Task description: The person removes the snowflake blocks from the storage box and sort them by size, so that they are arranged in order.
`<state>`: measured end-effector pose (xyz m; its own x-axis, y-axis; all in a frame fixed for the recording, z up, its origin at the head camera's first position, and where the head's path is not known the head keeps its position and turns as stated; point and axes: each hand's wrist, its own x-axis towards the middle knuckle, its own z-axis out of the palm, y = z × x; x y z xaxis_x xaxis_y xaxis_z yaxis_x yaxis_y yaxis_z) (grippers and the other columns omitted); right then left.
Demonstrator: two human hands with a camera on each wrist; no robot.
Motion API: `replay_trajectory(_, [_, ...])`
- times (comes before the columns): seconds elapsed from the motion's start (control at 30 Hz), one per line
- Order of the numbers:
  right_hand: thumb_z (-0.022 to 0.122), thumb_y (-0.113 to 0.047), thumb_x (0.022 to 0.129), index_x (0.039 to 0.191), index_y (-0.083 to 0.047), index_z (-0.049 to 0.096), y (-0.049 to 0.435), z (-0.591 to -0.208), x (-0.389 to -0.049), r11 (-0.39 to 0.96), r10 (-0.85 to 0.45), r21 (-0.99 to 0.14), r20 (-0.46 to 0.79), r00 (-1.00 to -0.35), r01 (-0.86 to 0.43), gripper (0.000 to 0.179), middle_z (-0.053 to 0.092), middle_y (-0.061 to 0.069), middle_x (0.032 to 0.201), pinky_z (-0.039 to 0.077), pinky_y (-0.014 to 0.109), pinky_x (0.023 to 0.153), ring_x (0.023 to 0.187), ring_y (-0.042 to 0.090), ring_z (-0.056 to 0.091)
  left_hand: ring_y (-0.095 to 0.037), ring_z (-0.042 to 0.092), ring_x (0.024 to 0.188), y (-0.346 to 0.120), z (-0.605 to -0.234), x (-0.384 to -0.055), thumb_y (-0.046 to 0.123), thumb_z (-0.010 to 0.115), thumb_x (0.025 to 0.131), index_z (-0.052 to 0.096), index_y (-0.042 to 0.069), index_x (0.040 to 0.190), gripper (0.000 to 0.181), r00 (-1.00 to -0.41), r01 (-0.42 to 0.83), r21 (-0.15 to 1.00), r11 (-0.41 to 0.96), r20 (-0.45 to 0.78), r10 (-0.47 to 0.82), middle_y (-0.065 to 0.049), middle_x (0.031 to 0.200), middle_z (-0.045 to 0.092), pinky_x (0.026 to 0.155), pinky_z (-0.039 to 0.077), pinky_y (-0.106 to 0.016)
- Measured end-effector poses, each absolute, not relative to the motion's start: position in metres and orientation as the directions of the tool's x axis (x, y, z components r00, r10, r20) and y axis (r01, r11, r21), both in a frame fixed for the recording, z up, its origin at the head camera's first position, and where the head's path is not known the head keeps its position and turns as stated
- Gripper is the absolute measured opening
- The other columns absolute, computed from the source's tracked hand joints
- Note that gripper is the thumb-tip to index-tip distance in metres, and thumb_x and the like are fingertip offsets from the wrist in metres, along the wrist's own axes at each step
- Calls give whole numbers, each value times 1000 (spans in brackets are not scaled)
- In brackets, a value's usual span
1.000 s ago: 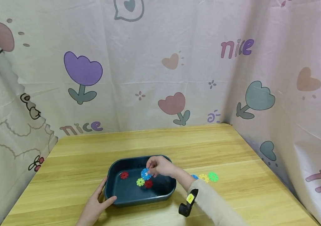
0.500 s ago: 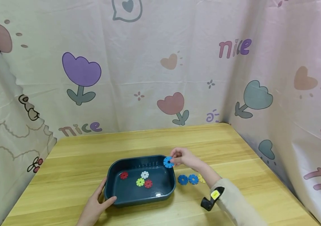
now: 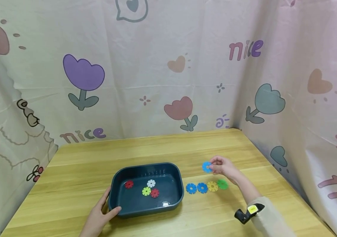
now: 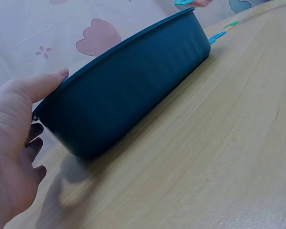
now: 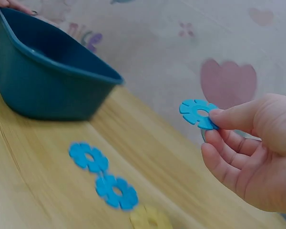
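Note:
My right hand (image 3: 224,168) pinches a blue snowflake disc (image 5: 199,113) between thumb and fingers, raised over the table right of the dark blue basin (image 3: 144,211). Below it lies a row of discs: two blue snowflake discs (image 3: 191,188), a yellow disc (image 3: 212,186) and a green disc (image 3: 222,184). My left hand (image 3: 98,215) grips the basin's left end, thumb over the rim and fingers along the outside. Inside the basin are a white disc (image 3: 151,183), a lime disc (image 3: 146,191), a red disc (image 3: 154,193) and another red disc (image 3: 128,184) farther left.
The wooden table (image 3: 233,217) runs back to a patterned cloth (image 3: 144,72) hung behind it and along both sides. A black wrist camera (image 3: 243,215) sits on the right forearm over a beige sleeve (image 3: 270,217).
My right hand has carried the blue disc up out of the basin and rightward, past its right rim. The white disc and the row on the table are now uncovered. My left hand stays put.

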<state>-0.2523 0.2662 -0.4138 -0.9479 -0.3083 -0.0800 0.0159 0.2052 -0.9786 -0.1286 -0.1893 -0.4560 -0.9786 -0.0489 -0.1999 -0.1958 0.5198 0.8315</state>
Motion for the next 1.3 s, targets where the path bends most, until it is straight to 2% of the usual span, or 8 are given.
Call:
replay_trajectory(0.33, [60, -9, 89, 107, 7, 50, 316, -431, -242, 230, -164, -967, -151, -975, 111, 27, 58, 1, 85, 52, 28, 69, 76, 13, 57, -51, 13, 132, -189, -456, -129, 41, 64, 85, 10, 13, 150, 89, -978, -197, 833, 517, -204, -44, -26, 150, 12, 98, 20, -69])
replay_trajectory(0.5, [62, -9, 88, 104, 6, 52, 334, -441, -237, 259, -86, -953, -185, -979, 158, 24, 56, 1, 79, 49, 26, 63, 69, 12, 53, -51, 12, 132, -189, -457, -129, 40, 64, 85, 9, 14, 151, 89, -978, -196, 837, 511, -202, -45, -26, 150, 11, 98, 19, -68])
replay_trajectory(0.8, [65, -10, 86, 102, 6, 55, 348, -458, -233, 363, 32, -898, -255, -967, 248, 24, 56, 2, 78, 48, 28, 58, 69, 15, 54, -50, 14, 133, -188, -457, -129, 43, 64, 85, 10, 12, 150, 90, -977, -201, 816, 542, -205, -54, -25, 150, 12, 98, 19, -68])
replay_trajectory(0.93, [64, -6, 85, 98, 7, 57, 349, -462, -233, 447, 60, -862, -238, -969, 239, 19, 55, 3, 76, 47, 27, 54, 65, 15, 52, -50, 14, 132, -188, -458, -129, 43, 64, 85, 10, 13, 150, 90, -977, -200, 816, 543, -205, -52, -25, 150, 13, 98, 20, -68])
replay_trajectory(1.1, [64, -2, 83, 95, 11, 58, 346, -462, -233, 549, 34, -819, -179, -983, 168, 19, 56, 5, 76, 46, 28, 53, 63, 16, 50, -50, 15, 132, -188, -458, -129, 43, 64, 85, 11, 14, 150, 90, -977, -203, 815, 542, -205, -57, -25, 150, 14, 97, 20, -69])
replay_trajectory(1.3, [64, -1, 83, 94, 10, 59, 343, -462, -234, 595, 42, -790, -150, -988, 145, 17, 57, 6, 78, 46, 27, 55, 65, 16, 52, -50, 15, 132, -189, -459, -129, 42, 64, 85, 10, 14, 150, 89, -978, -199, 826, 527, -200, -55, -25, 150, 13, 98, 21, -68])
